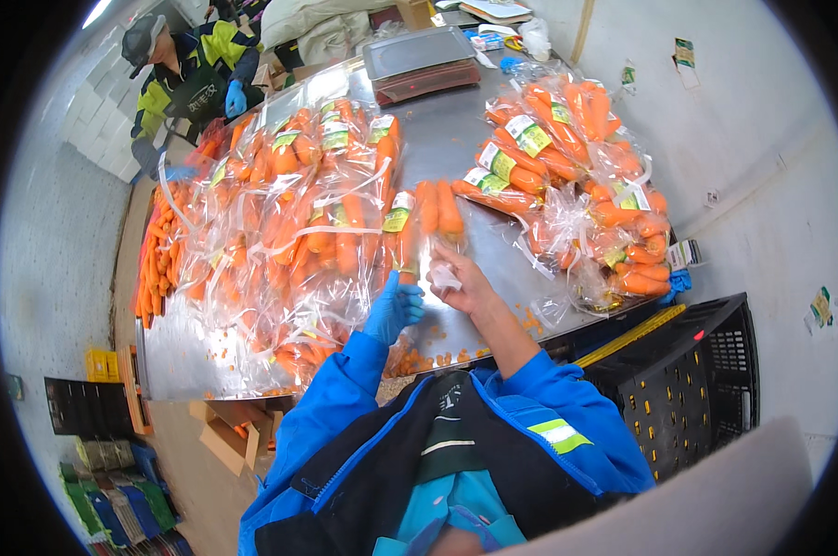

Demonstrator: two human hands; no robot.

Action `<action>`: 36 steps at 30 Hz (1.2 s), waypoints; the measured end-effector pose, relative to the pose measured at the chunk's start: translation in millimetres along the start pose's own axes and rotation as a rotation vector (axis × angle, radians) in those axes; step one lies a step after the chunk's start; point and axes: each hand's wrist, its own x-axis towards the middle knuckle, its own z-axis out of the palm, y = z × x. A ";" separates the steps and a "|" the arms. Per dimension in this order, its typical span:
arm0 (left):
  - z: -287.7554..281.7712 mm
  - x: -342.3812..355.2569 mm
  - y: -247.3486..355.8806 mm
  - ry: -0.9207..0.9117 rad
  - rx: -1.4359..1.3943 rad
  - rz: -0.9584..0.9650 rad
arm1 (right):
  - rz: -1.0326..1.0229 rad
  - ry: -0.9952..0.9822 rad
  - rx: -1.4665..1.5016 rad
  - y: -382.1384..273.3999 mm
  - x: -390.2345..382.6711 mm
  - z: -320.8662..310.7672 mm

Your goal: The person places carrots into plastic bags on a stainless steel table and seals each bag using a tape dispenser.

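A clear plastic bag of carrots (pixel 426 206) with a green and white label lies on the metal table in front of me. My left hand (pixel 396 309), in a blue glove, is closed at the near end of this bag, its thumb up against the plastic. My right hand (pixel 465 287) is bare and closed around the bag's gathered plastic end (pixel 445 275), which bunches up pale between the fingers. Just to the left, many filled carrot bags (pixel 317 213) lie side by side, with white strips across them. To the right, more bagged carrots (pixel 567 148) are piled up.
Loose carrots (pixel 162 250) are heaped at the table's left end. A scale (pixel 421 56) sits at the back. Carrot bits (pixel 447 359) lie along the near edge. Black crates (pixel 683 380) stand at right, an open cardboard box (pixel 234 435) below left. A gloved co-worker (pixel 196 83) stands far left.
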 end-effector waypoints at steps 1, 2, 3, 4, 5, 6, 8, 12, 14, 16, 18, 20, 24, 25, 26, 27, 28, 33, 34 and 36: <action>6.8 -0.1 0.8 -0.097 -0.097 -0.098 | -0.018 -0.027 -0.057 -6.5 -3.4 10.6; 16.5 -2.2 2.1 -0.191 -0.198 -0.201 | -0.035 -0.048 -0.113 -11.8 -4.7 18.1; 30.2 0.7 4.9 -0.249 -0.270 -0.250 | -0.051 -0.069 -0.170 -13.9 -6.7 20.6; 33.9 9.6 2.2 -0.214 -0.345 -0.186 | -0.059 -0.088 -0.323 -7.9 -12.2 19.6; 35.8 22.6 1.9 -0.183 -0.418 -0.116 | -0.069 -0.110 -0.482 -0.5 -18.2 18.5; 35.9 32.5 2.2 -0.151 -0.491 -0.044 | -0.078 -0.132 -0.642 8.1 -25.1 17.2; 64.0 21.0 21.8 -0.339 -0.503 0.099 | 0.094 -0.231 -0.973 8.1 -57.3 11.7; 65.8 4.3 32.2 -0.741 -0.998 -0.321 | 0.225 -0.274 -0.477 27.6 -75.6 -46.9; 79.4 -5.9 31.2 -0.912 -1.057 -0.215 | 0.189 -0.225 -0.111 42.3 -66.7 -70.1; 76.3 -27.7 19.7 -0.965 -1.025 -0.217 | 0.109 -0.299 0.116 72.6 -29.3 -76.5; 58.2 -39.6 -8.5 -0.959 -0.971 -0.300 | 0.071 -0.446 0.293 83.1 -18.3 -54.9; 37.4 -51.8 -29.1 -0.935 -0.892 -0.400 | 0.047 -0.621 0.443 72.7 -22.8 -22.9; -5.9 -49.3 -39.8 -0.799 -0.527 -0.588 | -0.496 -0.004 0.116 55.7 -33.1 -25.7; -16.1 -46.2 -31.9 -0.688 -0.315 -0.605 | -0.562 0.102 -0.047 60.3 -34.6 -29.8; -18.1 -36.6 -21.0 -0.546 -0.015 -0.577 | -0.643 0.214 -0.221 60.7 -35.6 -37.5; -19.0 -31.7 -13.5 -0.367 0.474 -0.439 | -0.621 0.269 -0.193 61.3 -33.1 -45.4; -11.0 -37.9 -16.0 -0.192 0.693 -0.091 | -0.602 0.322 -0.161 60.2 -29.9 -51.8; 6.9 -26.8 -47.3 0.245 1.360 0.790 | -0.378 0.381 -0.392 26.8 -48.7 -52.7; 9.7 -28.1 -46.7 0.197 1.451 0.652 | -0.380 0.366 -0.527 19.8 -56.3 -50.1; 6.4 -26.5 -49.4 0.125 1.116 0.545 | -0.377 0.328 -0.794 6.2 -69.0 -49.4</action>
